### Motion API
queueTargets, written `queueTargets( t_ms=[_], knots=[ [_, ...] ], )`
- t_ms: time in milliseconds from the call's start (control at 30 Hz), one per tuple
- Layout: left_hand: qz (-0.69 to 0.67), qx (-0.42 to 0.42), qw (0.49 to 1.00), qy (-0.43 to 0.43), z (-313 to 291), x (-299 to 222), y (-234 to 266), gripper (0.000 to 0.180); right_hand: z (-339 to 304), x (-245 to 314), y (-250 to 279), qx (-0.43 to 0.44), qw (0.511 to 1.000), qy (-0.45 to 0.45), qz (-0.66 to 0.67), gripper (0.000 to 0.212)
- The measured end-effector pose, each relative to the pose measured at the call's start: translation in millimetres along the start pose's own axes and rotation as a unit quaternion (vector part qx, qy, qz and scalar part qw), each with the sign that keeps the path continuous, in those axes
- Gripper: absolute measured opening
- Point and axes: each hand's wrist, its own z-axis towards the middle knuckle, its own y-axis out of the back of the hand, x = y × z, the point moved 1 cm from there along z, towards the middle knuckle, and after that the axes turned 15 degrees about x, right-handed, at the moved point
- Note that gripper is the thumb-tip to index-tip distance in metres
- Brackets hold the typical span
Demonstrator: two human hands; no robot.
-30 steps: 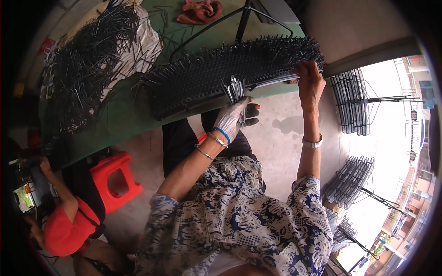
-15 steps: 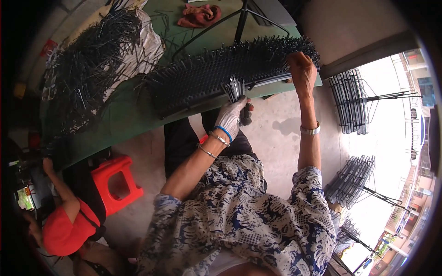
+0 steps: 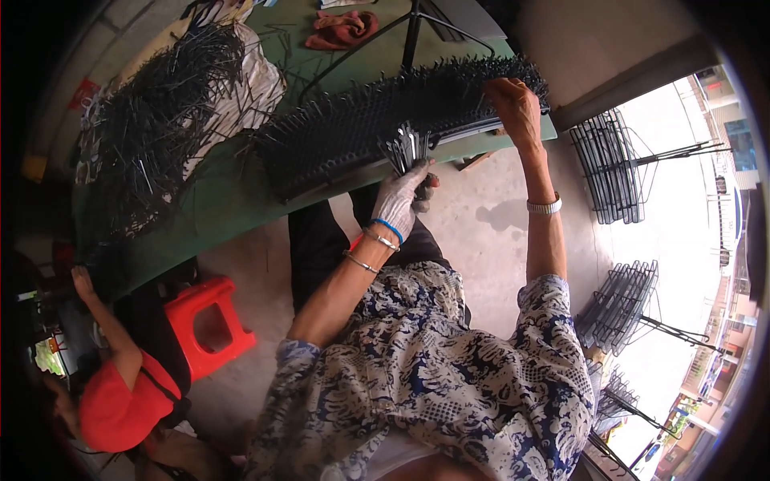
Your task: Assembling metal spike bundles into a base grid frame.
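My left hand (image 3: 399, 192), in a whitish knit glove with dark fingertips, is closed around a bundle of thin dark metal strips (image 3: 409, 146). The strips fan upward just in front of a long black perforated panel (image 3: 321, 148). Rows of small black pieces stand up from the panel along its far side and right end. My bare right hand (image 3: 517, 108) is at that right end, with fingers bent and pinched together above the upright pieces. What lies between those fingertips is too small to make out.
A heap of loose dark strips (image 3: 152, 120) lies on pale sheeting at the table's left. A reddish cloth (image 3: 341, 30) and a black metal stand (image 3: 411, 48) are behind the panel. A red stool (image 3: 210, 329) and a person in red (image 3: 120, 409) are at lower left. Wire racks (image 3: 607, 164) stand right.
My right hand has shifted slightly left and away from me along the panel's right end. My left hand keeps its bundle nearly in place. The view has shifted a little.
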Motion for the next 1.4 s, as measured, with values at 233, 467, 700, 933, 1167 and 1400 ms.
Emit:
queueTargets(
  t_ms=[233, 467, 700, 933, 1167, 1400],
  knots=[
    [-0.022, -0.004, 1.000, 0.013, 0, 1, 5, 0.018, -9, 1, -18, -0.126, 0.991, 0.050, 0.006, 0.013],
    [-0.024, 0.007, 1.000, 0.015, -5, -5, 0, 0.017, -13, 5, -19, -0.190, 0.981, 0.026, -0.034, 0.012],
    [-0.026, 0.004, 0.999, 0.017, -9, -8, 0, 0.014, -25, 5, -20, -0.194, 0.980, -0.021, -0.026, 0.012],
    [-0.021, -0.008, 1.000, 0.019, -12, -10, -1, 0.014, -38, 16, -26, -0.165, 0.985, -0.055, 0.005, 0.019],
    [0.009, 0.020, 1.000, -0.005, -12, -7, -3, 0.015, -65, 72, -19, 0.072, 0.935, -0.047, 0.344, 0.032],
    [0.025, 0.022, 0.999, -0.021, -16, -8, -3, 0.013, -70, 90, -26, 0.181, 0.876, -0.009, 0.446, 0.014]
  ],
)
